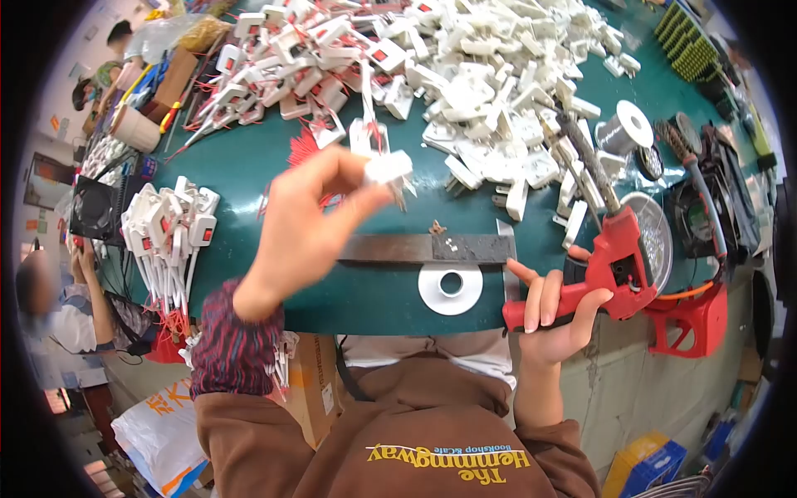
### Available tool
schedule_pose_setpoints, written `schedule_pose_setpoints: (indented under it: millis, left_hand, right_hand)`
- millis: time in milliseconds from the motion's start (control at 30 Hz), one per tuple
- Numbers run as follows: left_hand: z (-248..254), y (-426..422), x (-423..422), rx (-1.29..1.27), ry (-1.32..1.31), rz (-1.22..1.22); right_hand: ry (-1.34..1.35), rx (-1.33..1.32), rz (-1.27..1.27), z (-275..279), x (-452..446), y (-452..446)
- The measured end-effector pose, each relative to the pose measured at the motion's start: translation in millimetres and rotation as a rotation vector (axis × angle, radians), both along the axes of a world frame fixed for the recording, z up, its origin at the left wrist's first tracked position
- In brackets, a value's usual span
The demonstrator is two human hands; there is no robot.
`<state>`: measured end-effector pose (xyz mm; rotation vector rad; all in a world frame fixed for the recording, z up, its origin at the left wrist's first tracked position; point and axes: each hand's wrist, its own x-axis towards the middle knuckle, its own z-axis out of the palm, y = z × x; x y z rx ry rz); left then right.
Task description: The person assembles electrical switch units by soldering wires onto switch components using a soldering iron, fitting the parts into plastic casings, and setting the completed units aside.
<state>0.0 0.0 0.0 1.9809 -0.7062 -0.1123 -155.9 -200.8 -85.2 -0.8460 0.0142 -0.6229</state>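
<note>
The green surface carries everything, with a dark metal bar as landmark. Beyond the bar spreads a heap of white housings; beyond its left end lies a heap of red-switched pieces. Well left of the bar sits a wired bundle.

At the bar's right end, the right hand wraps its grip around the handle of a red tool. Over its left end, the left hand pinches a small, blurred white piece, raised just beyond the bar.

The step in hand appears to be handling this one piece with the tool at the ready; working both together would call for a steady pinch and careful aim.

The surface's near edge runs close below the bar. Green shows left of the bar and in a strip beyond it; the tool's barrel points past its right end, close to housings. A white reel sits just on the bar's near side.
</note>
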Motion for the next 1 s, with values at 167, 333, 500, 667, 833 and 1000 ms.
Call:
schedule_pose_setpoints:
  millis: [167, 333, 500, 667, 833, 1000]
  left_hand:
    - [-21.6, -11.4, -55.9, 0.002, -0.153, -0.115]
    - [-55.8, -24.8, -75.1, 0.02, -0.44, -0.115]
    - [-53.6, -25.9, -74.0, 0.204, -0.761, -0.22]
    - [-40.1, -24.5, -80.3, 0.38, -0.823, -0.35]
    - [-40.1, -22.7, -81.9, 0.265, -0.661, -0.365]
    - [-31.3, -23.5, -24.8, 0.159, -0.671, -0.229]
  right_hand:
    - [-0.012, 0.02, -0.032, -3.2, 2.2, 0.0]
    - [0.004, 0.016, -0.038, -1.8, 1.6, 0.4]
    - [0.01, 0.006, -0.055, -0.9, 2.2, 0.3]
    - [0.01, 0.009, -0.054, -0.6, 2.2, 0.9]
    - [0.002, 0.013, -0.051, -1.5, 1.0, 0.7]
    - [-0.007, 0.005, -0.04, -3.9, 0.7, 0.2]
